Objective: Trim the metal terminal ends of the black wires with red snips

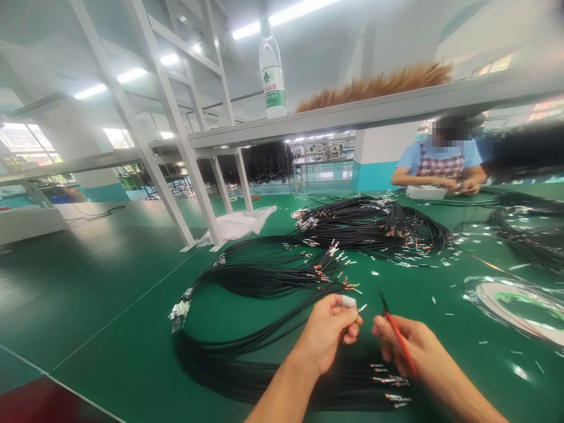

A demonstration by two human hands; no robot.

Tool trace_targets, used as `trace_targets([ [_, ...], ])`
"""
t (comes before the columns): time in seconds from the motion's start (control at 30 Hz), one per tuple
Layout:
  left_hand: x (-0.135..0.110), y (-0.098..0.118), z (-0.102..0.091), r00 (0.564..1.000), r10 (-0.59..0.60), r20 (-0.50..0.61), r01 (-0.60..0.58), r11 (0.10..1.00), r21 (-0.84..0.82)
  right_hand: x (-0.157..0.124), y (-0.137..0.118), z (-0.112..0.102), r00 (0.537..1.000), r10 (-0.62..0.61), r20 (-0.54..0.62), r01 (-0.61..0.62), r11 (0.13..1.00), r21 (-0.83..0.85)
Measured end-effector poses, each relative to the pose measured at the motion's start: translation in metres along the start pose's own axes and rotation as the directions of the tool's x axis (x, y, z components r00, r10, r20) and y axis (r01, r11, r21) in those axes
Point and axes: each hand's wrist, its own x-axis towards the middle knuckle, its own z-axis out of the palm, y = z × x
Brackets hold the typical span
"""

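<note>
Between thumb and fingers, my left hand (337,323) pinches the end of a black cable; a small white tip (362,308) sticks out past the fingers. White tape is wrapped round one of its fingertips. To its right, my right hand (408,346) is closed round red-handled tweezers (400,339), their dark tip pointing up and away. The tool and the cable end are apart. Under and left of my hands lies a looped bundle of black cables (211,358), with stripped, coloured wire ends (390,380) near my right wrist.
More black cable bundles (374,223) lie farther back on the green table (118,282). Shelf posts (176,147) stand at left, carrying a shelf with a water bottle (272,79). A ring-shaped coil (520,308) lies at right, among scraps. Opposite, a co-worker (440,161) handles something small.
</note>
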Motion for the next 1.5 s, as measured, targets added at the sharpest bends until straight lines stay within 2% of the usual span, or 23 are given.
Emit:
trace_targets([
  [0.17,0.0,0.0,0.001,0.996,0.067,-0.055,-0.064,0.997,0.043,0.002,0.007,-0.004,0.998,0.036,0.057,-0.026,0.984,-0.175],
  [0.4,0.002,-0.002,0.001,0.975,0.147,-0.169,-0.132,0.987,0.095,0.006,0.018,-0.004,0.988,0.055,0.143,-0.019,0.971,-0.24],
  [1.07,0.002,-0.004,0.003,0.97,0.177,-0.165,-0.152,0.976,0.155,0.004,0.025,-0.001,0.982,0.013,0.189,0.039,0.962,-0.27],
  [1.23,0.001,-0.002,0.001,0.982,0.139,-0.125,-0.121,0.982,0.143,0.003,0.023,-0.002,0.981,0.034,0.191,0.025,0.954,-0.299],
  [1.4,0.0,0.004,-0.004,1.0,0.014,-0.001,-0.013,0.997,0.071,0.002,0.017,-0.007,0.983,-0.041,0.181,0.11,0.915,-0.389],
  [1.5,0.0,0.006,-0.006,0.999,-0.006,0.052,0.002,0.996,0.089,0.001,0.013,-0.01,0.978,-0.063,0.201,0.145,0.894,-0.424],
])
